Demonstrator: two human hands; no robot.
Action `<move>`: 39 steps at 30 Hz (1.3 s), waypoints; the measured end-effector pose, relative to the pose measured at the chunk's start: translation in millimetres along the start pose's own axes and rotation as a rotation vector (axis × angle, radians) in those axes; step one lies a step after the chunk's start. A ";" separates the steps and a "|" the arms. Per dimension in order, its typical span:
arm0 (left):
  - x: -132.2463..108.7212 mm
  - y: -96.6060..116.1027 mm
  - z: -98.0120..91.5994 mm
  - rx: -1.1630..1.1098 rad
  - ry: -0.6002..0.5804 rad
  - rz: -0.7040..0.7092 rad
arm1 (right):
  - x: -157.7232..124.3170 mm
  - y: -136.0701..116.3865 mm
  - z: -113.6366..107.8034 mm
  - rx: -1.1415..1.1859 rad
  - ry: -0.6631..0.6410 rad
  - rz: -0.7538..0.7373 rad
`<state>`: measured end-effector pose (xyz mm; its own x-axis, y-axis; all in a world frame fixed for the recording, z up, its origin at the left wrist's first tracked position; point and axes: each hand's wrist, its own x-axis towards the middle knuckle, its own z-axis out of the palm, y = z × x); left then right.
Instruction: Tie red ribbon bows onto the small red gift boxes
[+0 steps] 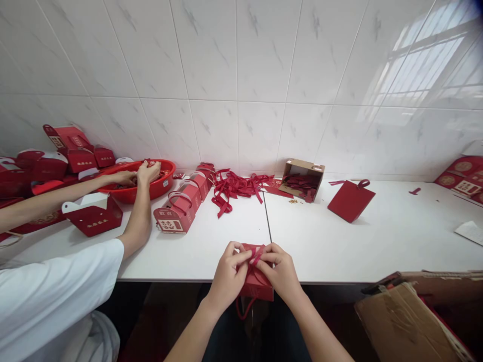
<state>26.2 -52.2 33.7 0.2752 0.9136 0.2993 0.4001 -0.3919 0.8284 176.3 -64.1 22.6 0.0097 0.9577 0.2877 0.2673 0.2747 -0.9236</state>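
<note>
A small red gift box (256, 284) is at the table's front edge, partly hidden beneath both my hands. Across its top runs a red ribbon (257, 256). My left hand (232, 266) pinches the ribbon from the left, fingers closed. From the right, my right hand (277, 264) pinches it too, thumb and fingertips meeting near the middle of the box. A red cord loop (244, 309) hangs below the box, over the edge. Whether the ribbon is knotted is hidden by my fingers.
Left, a co-worker's hands (145, 173) reach into a red basin (160, 187). Finished-looking red boxes (177, 213) stand in a row beside loose ribbons (239, 187). Behind are a small cardboard box (319, 176) and a red square bag (350, 201). A large carton (396, 317) stands front right.
</note>
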 end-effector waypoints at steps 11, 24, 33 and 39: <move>-4.8 -8.3 1.7 0.267 -0.042 0.239 | 6.8 -1.9 -11.2 -0.014 -0.109 0.074; 21.6 -13.6 -18.2 0.057 -0.300 0.293 | 20.8 5.2 -22.8 -0.026 -0.313 0.045; 19.4 -15.7 -17.9 0.074 -0.132 0.142 | 18.8 5.7 -31.6 -0.092 -0.254 -0.041; 20.6 -19.5 -29.8 0.124 -0.062 0.092 | 11.3 7.7 -43.1 -0.246 -0.163 -0.049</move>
<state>-1.9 -22.5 37.7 0.3675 0.8665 0.3378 0.4744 -0.4870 0.7333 219.9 -54.8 29.6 -0.1583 0.9504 0.2679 0.4890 0.3112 -0.8149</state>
